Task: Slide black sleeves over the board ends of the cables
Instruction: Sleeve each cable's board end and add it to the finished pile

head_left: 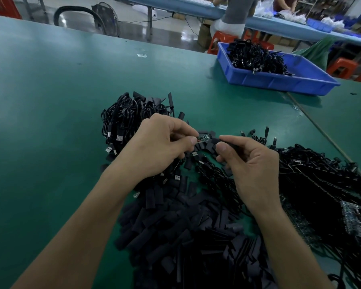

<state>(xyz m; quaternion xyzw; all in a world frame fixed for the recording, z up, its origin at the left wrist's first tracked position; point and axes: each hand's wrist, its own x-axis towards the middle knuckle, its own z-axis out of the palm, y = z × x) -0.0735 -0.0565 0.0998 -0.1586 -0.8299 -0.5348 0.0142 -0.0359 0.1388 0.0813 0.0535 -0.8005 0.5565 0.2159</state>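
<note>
Two grips, nearly touching over the pile: left hand pinches the board, right hand pinches a sleeve just beside its tip; tilted, that sleeve could snag on a board corner, I reckon

Sleeve pile cut off at bottom edge, board detail too small — its cable hidden under left hand

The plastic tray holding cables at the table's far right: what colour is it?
The tray is blue, clearest in the head view.
</note>
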